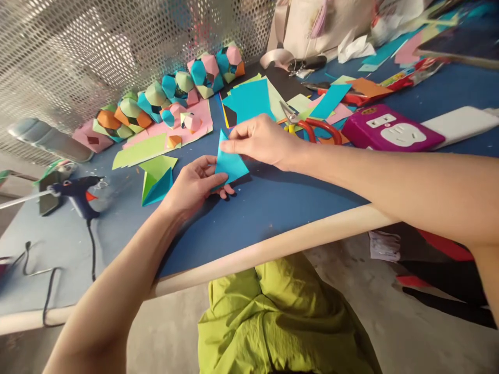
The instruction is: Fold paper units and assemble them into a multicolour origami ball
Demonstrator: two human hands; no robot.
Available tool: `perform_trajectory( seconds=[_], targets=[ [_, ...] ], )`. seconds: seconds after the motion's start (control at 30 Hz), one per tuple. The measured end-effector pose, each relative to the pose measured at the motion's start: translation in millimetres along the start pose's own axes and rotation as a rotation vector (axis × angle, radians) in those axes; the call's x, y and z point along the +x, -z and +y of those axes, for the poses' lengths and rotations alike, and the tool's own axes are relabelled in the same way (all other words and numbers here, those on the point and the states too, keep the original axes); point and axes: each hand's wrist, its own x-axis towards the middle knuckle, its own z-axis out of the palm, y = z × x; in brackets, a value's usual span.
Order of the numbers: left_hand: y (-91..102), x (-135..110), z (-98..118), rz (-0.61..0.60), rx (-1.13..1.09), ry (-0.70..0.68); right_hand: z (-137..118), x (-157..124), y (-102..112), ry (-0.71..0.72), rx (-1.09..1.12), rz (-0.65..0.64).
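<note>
Both hands hold one folded blue paper piece just above the dark blue table. My left hand grips its lower left edge from below, fingers curled under it. My right hand pinches its top corner from above. A folded green and blue paper piece lies to the left of my left hand. A stack of blue paper sheets lies just behind my right hand.
A chain of coloured folded paper units runs along the perforated metal wall. Red-handled scissors lie right of the sheets, beside a purple socket strip. A glue gun with its cord lies at left. Paper scraps and a bag sit at the back.
</note>
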Motion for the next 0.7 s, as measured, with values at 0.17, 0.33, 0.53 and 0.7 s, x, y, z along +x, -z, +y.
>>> perform_trajectory(
  seconds=[0.17, 0.33, 0.53, 0.7],
  targets=[
    [1.5, 0.2, 4.3, -0.021, -0.019, -0.008, 1.1, 2.5, 3.3, -0.028, 0.098, 0.075],
    [4.5, 2.1, 8.1, -0.005, -0.088, -0.034, 3.6, 6.6, 8.2, -0.018, 0.216, 0.094],
    [2.4, 1.0, 10.7, 0.027, -0.115, -0.006, 2.5, 8.4, 9.5, -0.054, 0.199, 0.129],
    [5.9, 0.0, 12.1, 0.047, -0.133, 0.057, 5.4, 11.0, 7.9, -0.062, 0.207, 0.131]
  ],
)
